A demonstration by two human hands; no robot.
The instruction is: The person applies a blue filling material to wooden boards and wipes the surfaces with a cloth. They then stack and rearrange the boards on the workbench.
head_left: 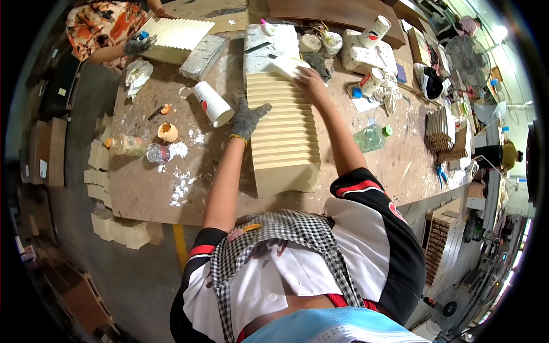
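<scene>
A long cream block with a ridged, stepped top (283, 128) lies in front of me on the table, its plain end towards me. My left hand (247, 119), in a grey knit glove, holds its left edge, the thumb across the ridges and the fingers along the side. At the far right end, my bare right hand (311, 87) is closed on a flat white piece (289, 67) lying over the last ridges; its material is unclear. Beyond the block is a white-wrapped slab (269, 43) with a dark blade-like tool (257, 47) on it.
A white paper cup (213, 104) lies tipped beside my left hand. Bottles (126, 145) stand at left, a green bottle (373, 138) at right. More cups (374, 31) and a wrapped block (354, 54) are far right. A co-worker's gloved hand (140, 44) touches another ridged block (177, 34).
</scene>
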